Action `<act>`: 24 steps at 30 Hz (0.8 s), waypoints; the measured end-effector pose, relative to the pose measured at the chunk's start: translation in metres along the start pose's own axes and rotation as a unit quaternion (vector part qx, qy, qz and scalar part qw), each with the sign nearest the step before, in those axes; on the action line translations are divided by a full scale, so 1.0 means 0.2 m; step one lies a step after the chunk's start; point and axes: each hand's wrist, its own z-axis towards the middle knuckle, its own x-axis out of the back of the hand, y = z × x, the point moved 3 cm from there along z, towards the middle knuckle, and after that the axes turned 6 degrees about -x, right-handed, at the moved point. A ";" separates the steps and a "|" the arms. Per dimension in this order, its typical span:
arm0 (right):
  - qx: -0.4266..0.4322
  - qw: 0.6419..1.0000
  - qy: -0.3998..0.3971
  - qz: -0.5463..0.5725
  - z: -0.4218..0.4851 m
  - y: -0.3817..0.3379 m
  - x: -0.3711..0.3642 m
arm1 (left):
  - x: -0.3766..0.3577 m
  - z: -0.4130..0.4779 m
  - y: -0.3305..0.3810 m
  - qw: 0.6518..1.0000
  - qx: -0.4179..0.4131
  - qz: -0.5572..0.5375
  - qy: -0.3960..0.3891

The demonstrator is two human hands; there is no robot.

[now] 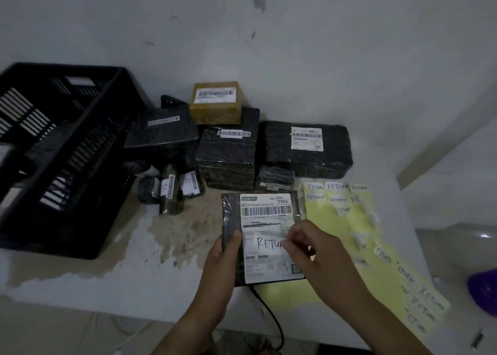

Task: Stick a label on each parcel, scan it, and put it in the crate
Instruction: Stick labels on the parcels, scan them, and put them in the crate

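Parcel: flat black packet (230, 217) right in front of you, between crate (80, 166) on your left and yellow sheet (336, 228) on your right; I cannot tell whether it rests on the table (134, 274).
Left grip (223, 258): clamped on the parcel's left edge, thumb on top.
Right grip (312, 247): pinched on the right end of the RETURN label (269, 243), which lies across the waybill.
Handling: it looks light, thin and a little bendy, and the glossy wrap is probably slippery.
Hold: take it by the edges, clear of the barcode, and support it underneath while you smooth the label.
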 end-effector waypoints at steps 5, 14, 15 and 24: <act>0.031 0.999 0.018 -0.031 -0.01 -0.06 -0.03 | 0.03 -0.06 0.04 0.999 -0.028 -0.030 -0.010; 0.071 0.992 0.033 -0.094 -0.05 -0.13 -0.10 | 0.11 -0.11 0.03 0.998 -0.064 -0.024 -0.008; 0.075 0.990 0.037 -0.110 -0.05 -0.14 -0.10 | 0.11 -0.11 0.03 0.997 -0.068 -0.018 -0.011; 0.116 0.974 0.112 -0.159 -0.10 -0.14 -0.12 | 0.13 -0.14 -0.01 0.998 -0.056 -0.021 -0.010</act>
